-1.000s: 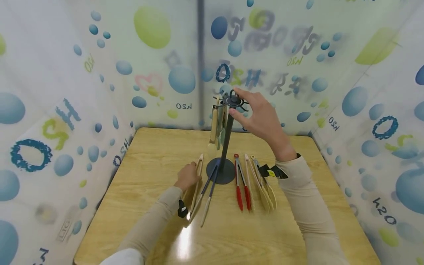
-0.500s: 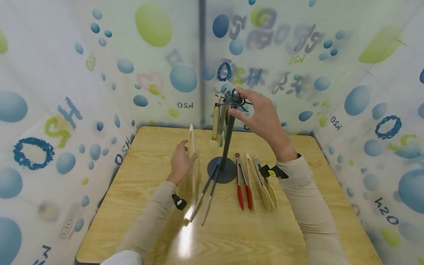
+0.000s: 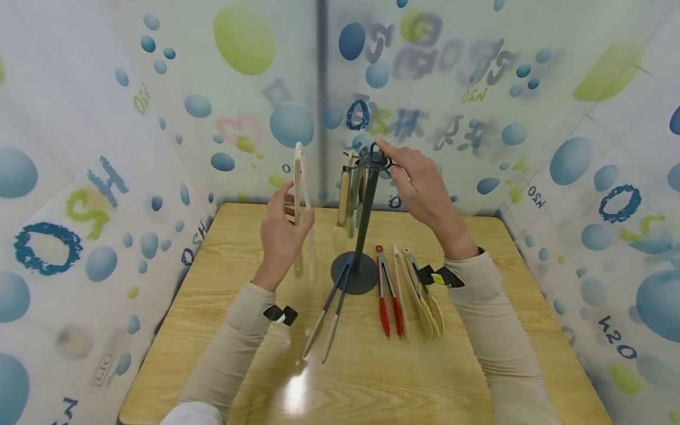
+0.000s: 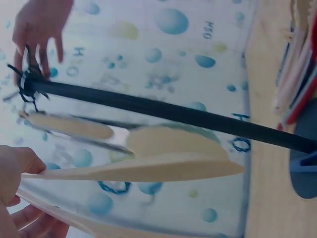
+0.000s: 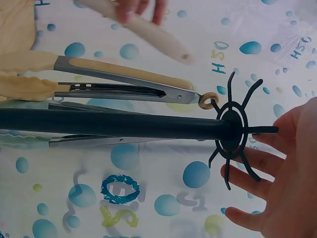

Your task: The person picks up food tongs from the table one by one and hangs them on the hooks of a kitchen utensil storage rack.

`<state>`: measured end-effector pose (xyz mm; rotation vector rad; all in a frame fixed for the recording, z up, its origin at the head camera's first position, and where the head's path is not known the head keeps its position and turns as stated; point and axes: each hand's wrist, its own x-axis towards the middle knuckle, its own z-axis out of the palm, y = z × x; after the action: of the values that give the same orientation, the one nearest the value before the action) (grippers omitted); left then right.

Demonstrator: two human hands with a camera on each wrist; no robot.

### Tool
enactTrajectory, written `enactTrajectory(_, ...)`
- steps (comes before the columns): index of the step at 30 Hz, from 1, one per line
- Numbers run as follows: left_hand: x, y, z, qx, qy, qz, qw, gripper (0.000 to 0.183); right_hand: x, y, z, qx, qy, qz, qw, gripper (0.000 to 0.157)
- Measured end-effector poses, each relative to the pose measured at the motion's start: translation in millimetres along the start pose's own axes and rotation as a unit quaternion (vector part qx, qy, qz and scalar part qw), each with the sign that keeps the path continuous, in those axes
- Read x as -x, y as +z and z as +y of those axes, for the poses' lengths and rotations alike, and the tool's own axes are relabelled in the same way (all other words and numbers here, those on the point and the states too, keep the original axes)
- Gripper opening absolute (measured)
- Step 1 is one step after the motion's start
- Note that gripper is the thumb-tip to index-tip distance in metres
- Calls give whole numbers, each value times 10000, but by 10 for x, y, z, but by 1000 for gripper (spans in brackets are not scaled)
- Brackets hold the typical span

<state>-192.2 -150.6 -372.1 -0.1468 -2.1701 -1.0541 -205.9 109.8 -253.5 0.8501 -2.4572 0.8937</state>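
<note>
In the head view my left hand (image 3: 280, 239) holds cream tongs (image 3: 298, 183) upright in the air, left of the black stand (image 3: 365, 218). The left wrist view shows the thumb on one arm of these tongs and fingers by the other. My right hand (image 3: 427, 192) is at the hooked top of the stand; in the right wrist view its fingers (image 5: 260, 183) are fairly straight and spread behind the hooks. From the stand hang tongs with tan grips (image 5: 131, 72) and tongs with pale green ends (image 5: 25, 141), partly hidden by the pole.
Blue-handled tongs (image 3: 329, 313) lean on the stand's round base (image 3: 345, 283). Right of it lie red-tipped tongs (image 3: 390, 295), cream tongs (image 3: 399, 277) and tan-ended tongs (image 3: 425, 307) on the wooden table (image 3: 372, 383). Patterned curtains (image 3: 239, 88) surround the table.
My left hand has lifted the cream tongs from the table, up beside the stand. My right hand stays at the stand's top; its thumb has shifted slightly right.
</note>
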Motion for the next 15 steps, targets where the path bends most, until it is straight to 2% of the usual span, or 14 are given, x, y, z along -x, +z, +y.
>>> enactTrajectory(3, -22, -56, 179, 198, 297, -51, 9993, 61, 3, -1, 10, 5, 17, -70, 10000, 46)
enactTrajectory(7, -11, -64, 339, 324, 615, -157, 9975, 60, 15, -1, 28, 4, -56, -135, 9999, 46)
enactTrajectory(10, 14, -35, 388, 271, 767, -193, 9965, 59, 19, -2, 38, 19, -150, -149, 9998, 47)
enactTrajectory(15, 84, 40, 410, 191, 810, -254, 9962, 61, 22, -12, 35, 56, -191, -197, 9996, 48)
